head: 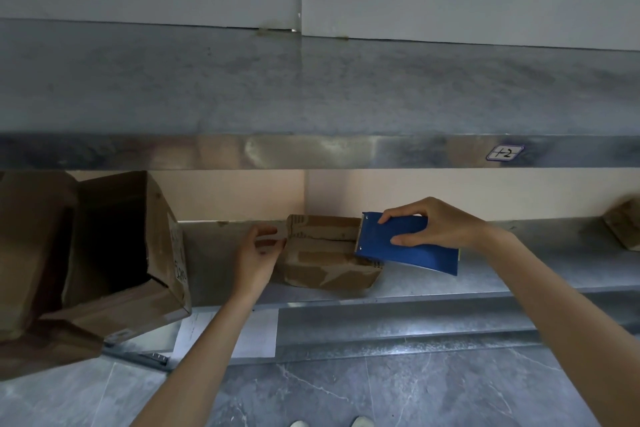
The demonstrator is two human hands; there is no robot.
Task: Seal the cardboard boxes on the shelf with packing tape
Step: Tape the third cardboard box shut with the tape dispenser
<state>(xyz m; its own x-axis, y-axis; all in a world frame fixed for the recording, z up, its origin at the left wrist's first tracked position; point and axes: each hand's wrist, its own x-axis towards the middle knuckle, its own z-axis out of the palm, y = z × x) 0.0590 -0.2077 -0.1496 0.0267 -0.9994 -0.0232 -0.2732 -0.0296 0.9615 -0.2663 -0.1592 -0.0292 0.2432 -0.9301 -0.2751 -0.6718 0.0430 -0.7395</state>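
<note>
Bare forearms point(204, 347) are reaching in, left hand point(258, 256) pinching the brown tape strip point(273, 234) beside the small dented cardboard box point(325, 263) on the grey steel shelf point(485, 274), right hand point(436, 224) gripping the blue wedge-shaped tape dispenser point(426, 253) atop it, where slack is probably risking a wrinkled seam.

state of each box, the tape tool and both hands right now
small box: upright, flaps closed
large box: open, tipped on its side
tape dispenser: gripped by right hand, over the small box
tape end: pinched by left hand
</note>
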